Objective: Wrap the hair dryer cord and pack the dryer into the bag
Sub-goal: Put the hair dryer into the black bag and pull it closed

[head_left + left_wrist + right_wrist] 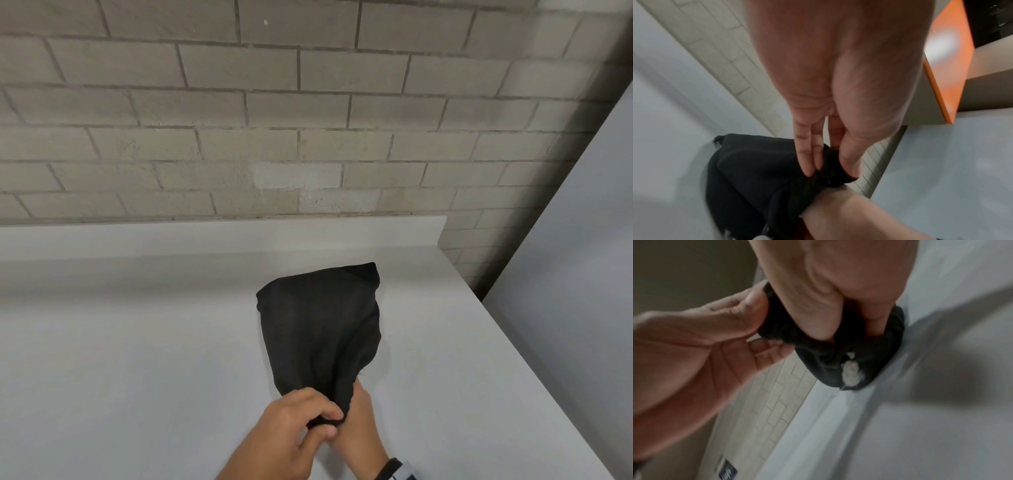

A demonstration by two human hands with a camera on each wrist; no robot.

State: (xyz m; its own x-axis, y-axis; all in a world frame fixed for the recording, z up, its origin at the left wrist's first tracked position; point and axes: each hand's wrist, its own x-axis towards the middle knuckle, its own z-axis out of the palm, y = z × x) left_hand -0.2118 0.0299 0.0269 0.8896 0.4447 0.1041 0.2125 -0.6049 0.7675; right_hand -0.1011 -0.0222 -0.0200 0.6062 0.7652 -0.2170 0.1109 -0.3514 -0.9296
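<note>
A black cloth bag (318, 325) lies bulging on the white counter (137, 359), its mouth toward me. The hair dryer and its cord are not visible in any view. My left hand (329, 423) pinches the gathered rim of the bag's mouth between thumb and fingers (809, 168). My right hand (359, 414) reaches into the mouth from the right, and the black fabric (838, 361) hides its fingers. In the right wrist view the left hand (766, 326) holds the rim against the right palm (849, 296). A whitish patch (852, 373) shows on the cloth.
A grey brick wall (308, 120) rises behind the counter's low back ledge (205, 236). The counter's right edge (534, 370) runs diagonally beside a grey panel (565, 274). An orange-topped unit (947, 65) shows in the left wrist view. A dark band (388, 467) sits on my right wrist.
</note>
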